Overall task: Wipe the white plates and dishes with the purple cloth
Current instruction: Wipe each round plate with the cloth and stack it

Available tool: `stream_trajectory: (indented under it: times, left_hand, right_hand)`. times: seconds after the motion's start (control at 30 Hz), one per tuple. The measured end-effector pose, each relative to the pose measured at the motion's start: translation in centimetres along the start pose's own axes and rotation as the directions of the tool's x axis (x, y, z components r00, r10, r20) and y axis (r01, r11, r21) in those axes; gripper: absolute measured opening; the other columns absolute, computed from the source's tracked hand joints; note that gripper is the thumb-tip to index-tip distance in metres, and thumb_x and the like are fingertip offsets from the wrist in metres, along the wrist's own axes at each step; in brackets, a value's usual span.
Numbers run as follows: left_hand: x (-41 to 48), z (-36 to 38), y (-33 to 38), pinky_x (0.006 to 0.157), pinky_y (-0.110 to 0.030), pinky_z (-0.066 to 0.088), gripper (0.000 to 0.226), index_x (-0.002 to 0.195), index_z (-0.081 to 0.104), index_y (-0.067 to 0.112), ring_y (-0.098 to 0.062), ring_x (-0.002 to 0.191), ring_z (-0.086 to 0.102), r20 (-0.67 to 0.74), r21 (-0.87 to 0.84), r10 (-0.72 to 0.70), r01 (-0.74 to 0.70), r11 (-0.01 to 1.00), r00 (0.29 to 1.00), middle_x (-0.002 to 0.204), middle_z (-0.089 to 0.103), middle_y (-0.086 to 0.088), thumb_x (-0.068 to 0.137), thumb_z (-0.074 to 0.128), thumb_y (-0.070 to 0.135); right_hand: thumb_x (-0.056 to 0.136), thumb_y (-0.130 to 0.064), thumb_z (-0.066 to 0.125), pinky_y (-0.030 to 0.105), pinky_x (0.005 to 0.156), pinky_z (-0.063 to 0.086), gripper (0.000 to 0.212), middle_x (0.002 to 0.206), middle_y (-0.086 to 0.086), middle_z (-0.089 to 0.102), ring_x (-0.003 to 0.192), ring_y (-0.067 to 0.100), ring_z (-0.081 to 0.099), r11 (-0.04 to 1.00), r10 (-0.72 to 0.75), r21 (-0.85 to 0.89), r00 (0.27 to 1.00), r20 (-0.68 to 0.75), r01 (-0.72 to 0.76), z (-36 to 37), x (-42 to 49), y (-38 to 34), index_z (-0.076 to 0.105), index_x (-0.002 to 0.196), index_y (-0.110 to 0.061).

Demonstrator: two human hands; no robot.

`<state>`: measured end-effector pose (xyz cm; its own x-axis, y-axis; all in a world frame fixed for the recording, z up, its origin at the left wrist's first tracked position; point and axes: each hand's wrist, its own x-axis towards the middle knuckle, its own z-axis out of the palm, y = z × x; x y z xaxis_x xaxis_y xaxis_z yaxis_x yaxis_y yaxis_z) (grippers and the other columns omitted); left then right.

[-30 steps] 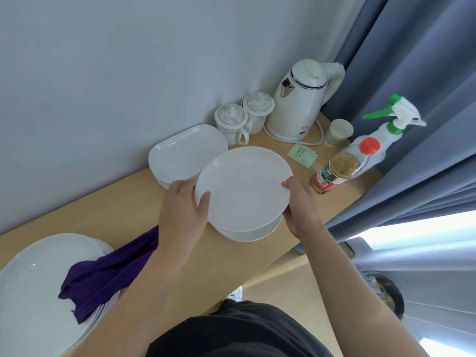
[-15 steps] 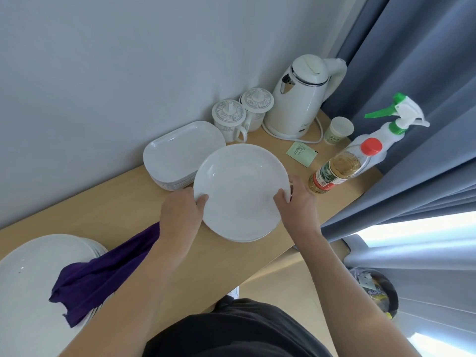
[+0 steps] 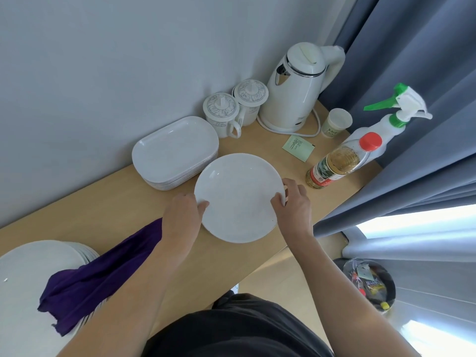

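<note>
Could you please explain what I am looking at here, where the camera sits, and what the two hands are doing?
There is no machine: these are a person's bare hands, filmed by a camera worn on the head, looking down. The left hand and right hand grip a round white plate by opposite edges over a wooden table. The purple cloth lies draped onto a stack of plates at the left. Behind stand rectangular dishes, two lidded mugs, a kettle and a red-capped bottle.

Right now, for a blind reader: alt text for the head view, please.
The left hand and right hand grip a round white plate by its edges at a wooden counter. A purple cloth drapes over a plate stack; rectangular dishes, lidded mugs and a kettle stand behind.
</note>
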<state>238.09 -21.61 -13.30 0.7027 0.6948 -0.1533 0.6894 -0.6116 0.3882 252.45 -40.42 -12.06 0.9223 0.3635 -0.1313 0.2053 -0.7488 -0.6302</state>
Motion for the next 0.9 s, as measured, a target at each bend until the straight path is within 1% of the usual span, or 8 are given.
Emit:
stream_trajectory:
  times: [0.23,0.4,0.47,0.53,0.6,0.7,0.8,0.9]
  left_hand:
    - [0.2,0.6,-0.3,0.05,-0.027,0.026,0.036,0.069,0.056,0.01,-0.019,0.057,0.048,-0.001,0.006,0.002,-0.002,1.0,1.0,0.062,0.054,-0.004,0.095,0.062,0.034]
    - [0.2,0.8,-0.5,0.049,-0.028,0.028,0.038,0.069,0.056,0.01,-0.02,0.055,0.05,-0.003,-0.002,-0.015,0.015,1.0,1.0,0.06,0.052,-0.002,0.095,0.061,0.037]
    - [0.1,0.7,-0.5,0.05,-0.029,0.031,0.038,0.072,0.057,0.011,-0.02,0.057,0.052,-0.002,0.015,-0.024,0.024,1.0,1.0,0.062,0.054,-0.002,0.096,0.059,0.041]
    - [-0.1,0.4,-0.4,0.049,-0.029,0.035,0.044,0.076,0.059,0.013,-0.019,0.057,0.054,-0.007,0.104,-0.027,0.028,0.994,1.0,0.063,0.056,-0.001,0.096,0.053,0.051]
    - [-0.5,-0.4,-0.2,0.048,-0.028,0.036,0.05,0.078,0.06,0.014,-0.019,0.057,0.055,-0.032,0.172,-0.022,0.028,0.985,0.999,0.065,0.058,0.001,0.096,0.045,0.058]
    - [-1.3,-2.2,0.0,0.05,-0.03,0.034,0.044,0.088,0.062,0.014,-0.021,0.064,0.056,-0.096,0.174,0.001,0.016,0.985,0.995,0.073,0.06,0.002,0.098,0.045,0.053]
    - [-2.6,-4.0,-0.8,0.06,-0.036,0.046,0.03,0.103,0.066,0.014,-0.024,0.081,0.059,-0.167,0.148,0.009,0.016,0.989,0.986,0.088,0.064,-0.002,0.096,0.054,0.041]
    - [-4.6,-5.9,-3.1,0.067,-0.04,0.052,0.028,0.108,0.069,0.011,-0.026,0.085,0.06,-0.23,0.131,-0.041,0.073,0.989,0.972,0.093,0.066,-0.006,0.094,0.058,0.032]
  right_hand:
    - [0.102,-0.018,0.051,0.029,0.071,0.044,0.036,0.126,0.009,0.05,0.088,0.017,0.051,0.999,0.031,-0.035,0.999,0.033,-0.03,0.9,0.4,0.8,0.051,0.138,-0.016]
    - [0.102,-0.018,0.049,0.032,0.071,0.045,0.037,0.126,0.008,0.052,0.087,0.02,0.05,0.999,0.024,-0.023,0.999,0.048,-0.022,1.4,0.4,1.2,0.049,0.139,-0.017]
    - [0.101,-0.019,0.05,0.034,0.074,0.046,0.038,0.128,0.008,0.052,0.095,0.024,0.053,0.998,0.011,-0.058,0.999,0.05,-0.008,1.5,0.4,1.1,0.048,0.139,-0.016]
    - [0.099,-0.02,0.052,0.037,0.086,0.045,0.044,0.134,0.008,0.048,0.115,0.03,0.048,0.989,-0.013,-0.144,0.999,0.039,0.019,1.5,0.3,0.9,0.045,0.142,-0.016]
    - [0.096,-0.021,0.057,0.042,0.099,0.04,0.052,0.138,0.008,0.045,0.124,0.031,0.04,0.979,-0.065,-0.191,0.998,0.002,0.064,1.3,0.1,0.0,0.042,0.145,-0.017]
    - [0.093,-0.018,0.059,0.044,0.104,0.04,0.051,0.137,0.009,0.049,0.124,0.031,0.042,0.971,-0.221,-0.1,0.975,-0.02,0.218,1.5,-0.4,-2.6,0.047,0.142,-0.014]
    - [0.09,-0.014,0.059,0.041,0.102,0.042,0.043,0.128,0.012,0.056,0.118,0.031,0.05,0.896,-0.444,0.012,0.896,0.013,0.444,2.9,-1.7,-5.9,0.057,0.132,-0.009]
    - [0.09,-0.013,0.059,0.03,0.101,0.037,0.039,0.125,0.01,0.057,0.115,0.028,0.052,0.814,-0.58,0.098,0.803,0.139,0.572,5.0,-4.1,-8.8,0.059,0.129,-0.008]
